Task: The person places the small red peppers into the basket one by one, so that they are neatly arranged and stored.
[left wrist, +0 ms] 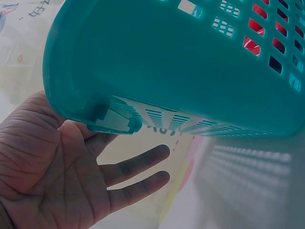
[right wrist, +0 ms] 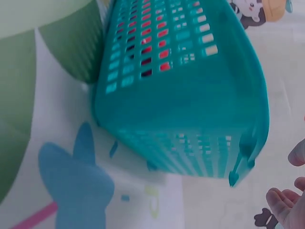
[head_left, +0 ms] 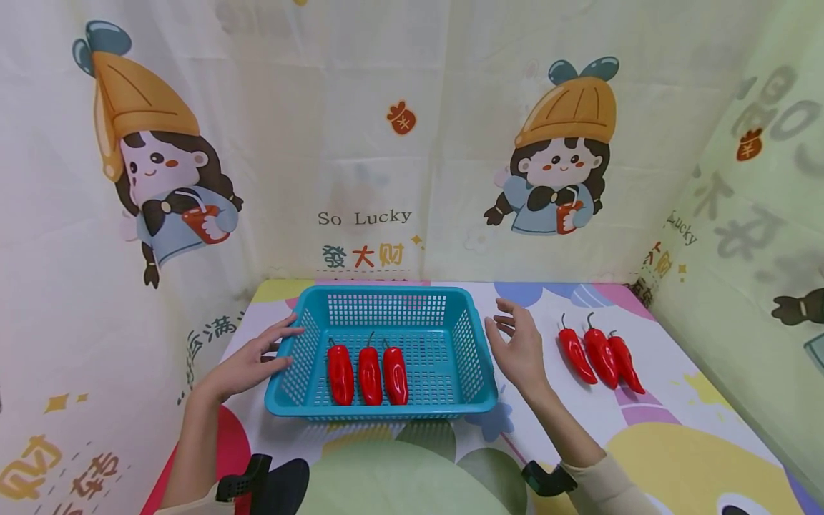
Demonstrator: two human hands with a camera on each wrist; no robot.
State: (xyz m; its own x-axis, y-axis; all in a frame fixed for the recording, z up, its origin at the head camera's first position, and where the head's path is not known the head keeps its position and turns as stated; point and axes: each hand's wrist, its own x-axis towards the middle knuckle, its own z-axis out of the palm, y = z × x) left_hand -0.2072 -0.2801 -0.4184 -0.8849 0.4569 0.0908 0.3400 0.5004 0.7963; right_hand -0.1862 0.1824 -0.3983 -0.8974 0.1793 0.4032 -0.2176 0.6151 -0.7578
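Observation:
A teal plastic basket (head_left: 450, 413) sits on the patterned table with three red chili peppers (head_left: 370, 375) lying side by side inside, left of its middle. My left hand (head_left: 241, 368) is at its left side, thumb and fingertips touching the rim. In the left wrist view, two fingers of it stretch out loosely below the rim, while the thumb is hidden behind the basket. My right hand (head_left: 518, 350) hovers just off the right side, fingers loosely bent, holding nothing. Three more red chili peppers (head_left: 599, 354) lie on the table to the right of that hand.
The table (head_left: 547, 436) carries a colourful cartoon print. Printed cloth curtains (head_left: 360, 164) hang behind it and along both sides, close to its edges. Black straps with dark devices (head_left: 547, 478) sit on both wrists.

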